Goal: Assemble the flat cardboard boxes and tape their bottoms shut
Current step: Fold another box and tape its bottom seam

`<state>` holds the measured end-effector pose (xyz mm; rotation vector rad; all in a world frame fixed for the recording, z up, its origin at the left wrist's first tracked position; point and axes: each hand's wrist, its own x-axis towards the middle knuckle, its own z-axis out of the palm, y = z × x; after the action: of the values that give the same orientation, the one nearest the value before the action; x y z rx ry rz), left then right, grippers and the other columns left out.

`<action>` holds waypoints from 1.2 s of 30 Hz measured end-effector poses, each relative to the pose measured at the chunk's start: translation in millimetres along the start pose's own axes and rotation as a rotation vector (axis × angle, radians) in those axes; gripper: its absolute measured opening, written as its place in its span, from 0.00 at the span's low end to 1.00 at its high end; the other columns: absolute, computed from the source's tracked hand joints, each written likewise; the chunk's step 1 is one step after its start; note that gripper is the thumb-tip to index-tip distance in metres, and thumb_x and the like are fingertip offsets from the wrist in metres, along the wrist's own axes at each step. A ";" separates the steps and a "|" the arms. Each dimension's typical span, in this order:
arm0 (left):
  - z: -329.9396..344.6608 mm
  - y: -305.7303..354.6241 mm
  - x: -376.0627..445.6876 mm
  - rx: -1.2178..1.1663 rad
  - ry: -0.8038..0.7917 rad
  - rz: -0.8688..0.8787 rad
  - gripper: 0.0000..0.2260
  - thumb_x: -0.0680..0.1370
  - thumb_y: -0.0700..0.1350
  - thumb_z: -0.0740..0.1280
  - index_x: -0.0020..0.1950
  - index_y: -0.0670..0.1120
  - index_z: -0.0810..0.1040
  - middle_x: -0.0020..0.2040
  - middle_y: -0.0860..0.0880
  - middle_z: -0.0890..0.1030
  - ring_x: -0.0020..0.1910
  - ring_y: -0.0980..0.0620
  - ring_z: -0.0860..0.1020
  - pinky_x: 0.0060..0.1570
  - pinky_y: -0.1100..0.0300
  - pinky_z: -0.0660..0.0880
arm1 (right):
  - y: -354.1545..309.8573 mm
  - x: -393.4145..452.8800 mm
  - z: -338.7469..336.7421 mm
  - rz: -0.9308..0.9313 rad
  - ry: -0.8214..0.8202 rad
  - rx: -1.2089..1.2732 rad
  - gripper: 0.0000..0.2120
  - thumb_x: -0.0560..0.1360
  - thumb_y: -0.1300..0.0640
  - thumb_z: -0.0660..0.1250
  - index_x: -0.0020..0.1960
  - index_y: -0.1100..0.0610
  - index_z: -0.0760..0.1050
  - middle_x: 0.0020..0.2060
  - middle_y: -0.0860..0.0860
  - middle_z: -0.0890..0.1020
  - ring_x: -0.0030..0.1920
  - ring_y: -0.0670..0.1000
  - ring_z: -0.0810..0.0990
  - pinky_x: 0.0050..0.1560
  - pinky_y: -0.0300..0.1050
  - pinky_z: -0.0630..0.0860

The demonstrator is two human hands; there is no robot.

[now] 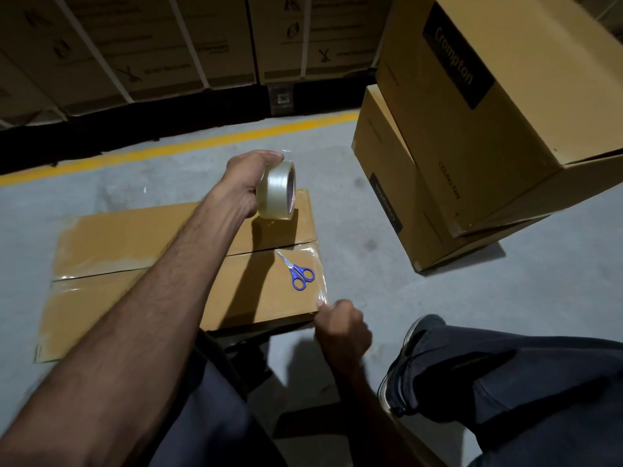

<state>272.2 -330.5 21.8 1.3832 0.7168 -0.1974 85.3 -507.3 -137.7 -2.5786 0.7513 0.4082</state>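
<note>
1. Taping is the step in hand: the left hand (pixel 247 178) grips the tape roll (pixel 277 190), fingers curled over its rim, above the box's (pixel 141 264) far flap.
2. The right hand (pixel 342 326) sits at the box's near right corner, fingers curled, thumb pressing a clear tape end (pixel 317 264) onto the edge.
3. Scissors (pixel 298 273) lie on the box between the two hands, just beyond the right thumb.
4. Next, probably: pull tape taut, lay it down, cut it with the scissors.
</note>
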 end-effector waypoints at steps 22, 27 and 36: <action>-19.8 10.2 12.3 -0.073 0.052 0.068 0.02 0.79 0.42 0.73 0.50 0.47 0.87 0.47 0.49 0.86 0.45 0.49 0.83 0.38 0.60 0.78 | -138.6 143.5 10.3 -0.187 0.062 0.524 0.16 0.81 0.46 0.70 0.62 0.53 0.86 0.57 0.52 0.87 0.56 0.56 0.85 0.55 0.51 0.81; -33.2 10.9 10.5 -0.086 0.057 0.059 0.02 0.79 0.42 0.73 0.49 0.47 0.86 0.45 0.50 0.86 0.43 0.50 0.82 0.36 0.61 0.77 | -171.9 183.2 3.3 -0.263 0.012 0.462 0.14 0.81 0.48 0.70 0.63 0.52 0.85 0.60 0.51 0.86 0.59 0.56 0.84 0.59 0.55 0.81; -47.0 18.4 8.8 -0.127 0.061 0.053 0.03 0.79 0.41 0.74 0.50 0.46 0.87 0.42 0.51 0.86 0.38 0.53 0.82 0.33 0.64 0.77 | -173.9 237.2 -10.0 -0.556 -0.305 0.356 0.12 0.82 0.51 0.69 0.56 0.56 0.87 0.51 0.49 0.88 0.54 0.51 0.85 0.62 0.50 0.80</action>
<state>272.5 -280.1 31.2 1.2900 0.7297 -0.0673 377.2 -483.2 -166.5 -2.1914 -0.0131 0.4256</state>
